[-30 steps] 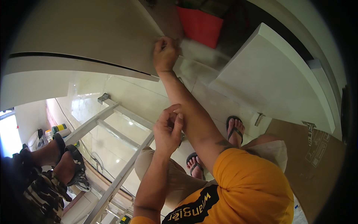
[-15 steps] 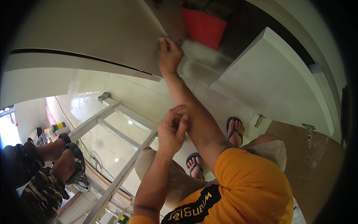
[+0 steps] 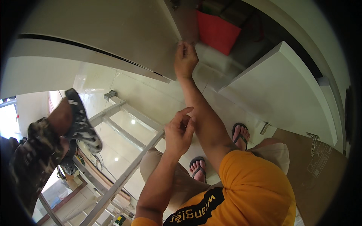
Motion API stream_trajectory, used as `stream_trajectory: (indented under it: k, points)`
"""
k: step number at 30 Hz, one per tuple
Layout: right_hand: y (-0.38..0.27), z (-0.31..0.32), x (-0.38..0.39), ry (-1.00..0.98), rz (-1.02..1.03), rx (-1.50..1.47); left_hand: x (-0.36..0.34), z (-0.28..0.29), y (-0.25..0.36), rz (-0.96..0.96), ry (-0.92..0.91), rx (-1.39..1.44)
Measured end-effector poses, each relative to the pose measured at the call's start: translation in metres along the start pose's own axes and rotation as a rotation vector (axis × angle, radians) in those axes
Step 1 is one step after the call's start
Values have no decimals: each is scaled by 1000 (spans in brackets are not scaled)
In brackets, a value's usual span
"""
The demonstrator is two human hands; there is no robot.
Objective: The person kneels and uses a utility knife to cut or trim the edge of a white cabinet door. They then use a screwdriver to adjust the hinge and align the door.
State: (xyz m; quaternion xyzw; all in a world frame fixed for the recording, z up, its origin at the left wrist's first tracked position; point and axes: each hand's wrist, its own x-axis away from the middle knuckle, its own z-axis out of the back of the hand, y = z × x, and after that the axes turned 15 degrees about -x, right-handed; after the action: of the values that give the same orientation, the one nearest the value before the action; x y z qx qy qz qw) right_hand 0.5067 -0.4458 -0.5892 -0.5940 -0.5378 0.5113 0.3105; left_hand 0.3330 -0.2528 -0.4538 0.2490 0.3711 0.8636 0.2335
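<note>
My right hand (image 3: 186, 62) is at the edge of a pale grey cabinet door (image 3: 113, 30), its fingers closed on the door's corner. The thumb and fingertips meet close to that edge, and a small part of the grip is hidden. Nearer to me, my left hand (image 3: 179, 132) hangs beside my right forearm. Its fingers are loosely bent, thumb and forefinger apart, with nothing visible between them. Beyond the right hand, a red bag-like object (image 3: 218, 32) lies in the dark inside of the cabinet.
A second white door (image 3: 283, 86) stands out at the right, with metal hinges (image 3: 313, 143) along its near edge, beside brown cardboard (image 3: 320, 169). An aluminium ladder (image 3: 130, 165) slants across the left. Another person's shoe (image 3: 81, 120) is above it.
The other person's foot has lifted and swung toward the ladder. My view has shifted slightly, so the cabinet appears farther right. My right hand remains at the door edge, and my left keeps its bent shape.
</note>
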Motion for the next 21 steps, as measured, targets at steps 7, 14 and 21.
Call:
stream_trajectory:
  k: [7, 14, 21]
  points:
    - [10, -8, -3, -30, 70, 9, 1, -7, -2, -65, 22, -24]
    - [7, 0, -17, -38, 333, 268, -1, 3, -4, 3, 29, 96]
    - [5, 13, -28, -152, 437, 302, -23, 3, -12, -28, 129, 57]
